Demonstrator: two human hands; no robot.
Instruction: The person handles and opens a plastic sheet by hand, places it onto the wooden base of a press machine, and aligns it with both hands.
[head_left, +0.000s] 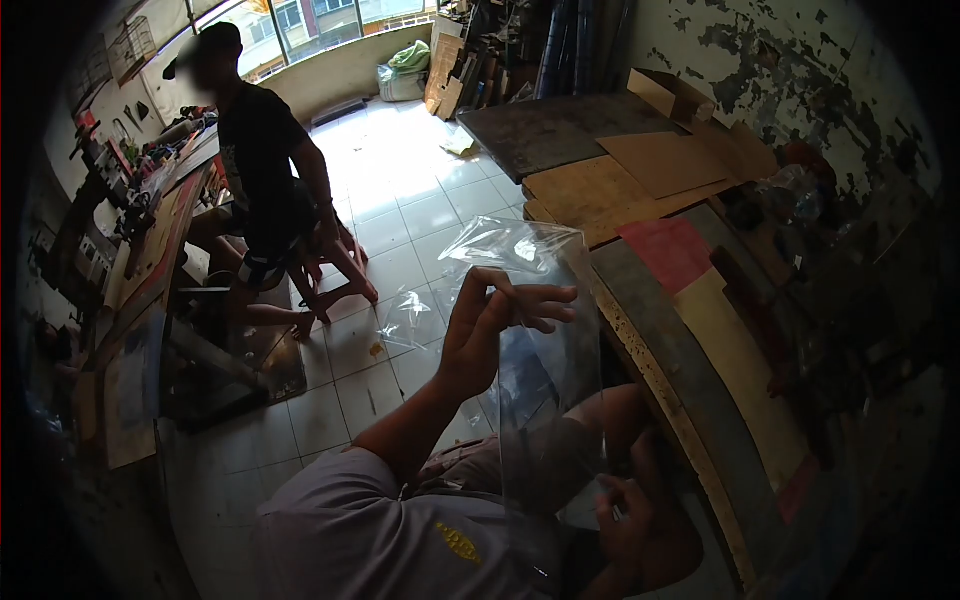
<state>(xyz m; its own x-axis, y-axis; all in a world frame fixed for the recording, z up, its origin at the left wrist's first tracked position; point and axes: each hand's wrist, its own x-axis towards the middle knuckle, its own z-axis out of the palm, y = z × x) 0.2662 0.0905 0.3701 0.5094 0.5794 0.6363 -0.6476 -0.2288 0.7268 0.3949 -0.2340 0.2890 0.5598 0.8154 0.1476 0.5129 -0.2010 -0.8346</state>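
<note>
Holding up the clear plastic [550, 370]: it stands tall in front of me, its creased top above my left hand [490, 325], its long side running down toward my right hand [624, 508].
Left hand: raised at the upper part of the plastic, index finger bent toward the thumb, the other fingers stretched out to the right; I cannot tell whether I pinch the film or only touch it.
Right hand: low, beside the plastic's lower right edge, fingers curled; I cannot tell how tightly they close or whether they have hold of the film.
See-through film: its bottom fades over my shirt [400, 520] and dark clothing, so I cannot make out where it ends, nor whether it is a bag or a sheet.
Glare: a shiny crinkled patch [408, 318] shows left of my left hand; whether it belongs to the same plastic is unclear.
Black rim: the view's corners are cut off in darkness.
My legs: bent beneath and behind the plastic, partly in shadow.
Workbench on my right: its edge runs close by the plastic, with a red sheet [668, 250], a pale yellow strip [735, 345] and flat brown cardboard [665, 162].
Across the tiled floor [395, 225]: a person [265, 160] in a dark cap stands by the cluttered left bench [150, 245], limbs overlapping confusingly in shadow.
</note>
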